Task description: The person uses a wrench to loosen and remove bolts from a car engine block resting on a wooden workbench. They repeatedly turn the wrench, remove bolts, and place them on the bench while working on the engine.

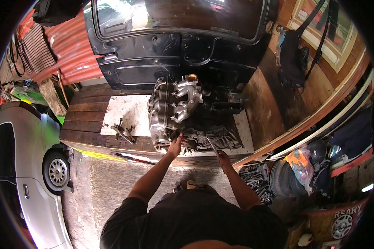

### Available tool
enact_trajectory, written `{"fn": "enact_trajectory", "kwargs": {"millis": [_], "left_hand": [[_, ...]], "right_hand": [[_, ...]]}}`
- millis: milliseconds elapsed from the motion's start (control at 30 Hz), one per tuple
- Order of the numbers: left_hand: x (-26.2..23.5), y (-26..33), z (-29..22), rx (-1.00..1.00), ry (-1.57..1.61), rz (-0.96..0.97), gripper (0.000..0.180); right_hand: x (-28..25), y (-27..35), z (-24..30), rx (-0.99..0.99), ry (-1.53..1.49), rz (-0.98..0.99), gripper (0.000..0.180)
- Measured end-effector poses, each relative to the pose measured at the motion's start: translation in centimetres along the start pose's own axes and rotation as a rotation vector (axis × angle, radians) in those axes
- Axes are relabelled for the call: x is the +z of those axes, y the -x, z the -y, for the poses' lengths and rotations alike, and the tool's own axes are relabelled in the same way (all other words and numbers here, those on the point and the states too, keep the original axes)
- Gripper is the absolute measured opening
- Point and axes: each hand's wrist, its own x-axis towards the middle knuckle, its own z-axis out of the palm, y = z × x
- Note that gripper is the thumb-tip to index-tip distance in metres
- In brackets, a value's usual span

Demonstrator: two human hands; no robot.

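Note:
A greasy engine (197, 120) lies on the wooden bench, with a silver ribbed cover (158, 112) on its left side and a branching silver manifold (188, 101) at its middle. My left hand (176, 145) touches the engine's near edge, beside the lower end of the cover. At least one of its fingers is stretched out; the others are partly hidden against dark metal. My right hand (223, 159) is closed round the near end of a thin metal rod-shaped tool (212, 145). The tool slants up and left, its far end at the engine's near side.
Loose metal parts (124, 133) lie on a stained white board (129, 108) left of the engine. A dark vehicle door (153, 58) stands behind. Tools (255, 180) and a tyre (284, 178) are low on the right; a silver car (25, 166) is parked on the left.

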Motion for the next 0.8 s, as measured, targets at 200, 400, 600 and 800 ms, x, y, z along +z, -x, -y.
{"fn": "enact_trajectory", "kwargs": {"millis": [200, 400, 600, 800], "left_hand": [[-1.3, -0.8, 1.6, 0.026, -0.176, -0.036, 0.056], [-0.5, -1.4, 1.9, 0.052, -0.234, 0.002, 0.055], [-0.5, -1.6, 2.6, 0.129, -0.314, -0.114, 0.053], [-0.9, -1.0, 2.6, 0.138, -0.176, -0.157, 0.063]], "right_hand": [[1.4, -0.4, -0.6, -0.033, -0.270, 0.041, 0.029], [-0.3, -2.1, -1.6, -0.008, -0.216, 0.084, 0.033], [-1.5, -3.6, -0.1, 0.067, -0.157, 0.162, 0.021], [-2.8, -3.7, 3.0, 0.110, 0.026, 0.132, 0.025]]}}
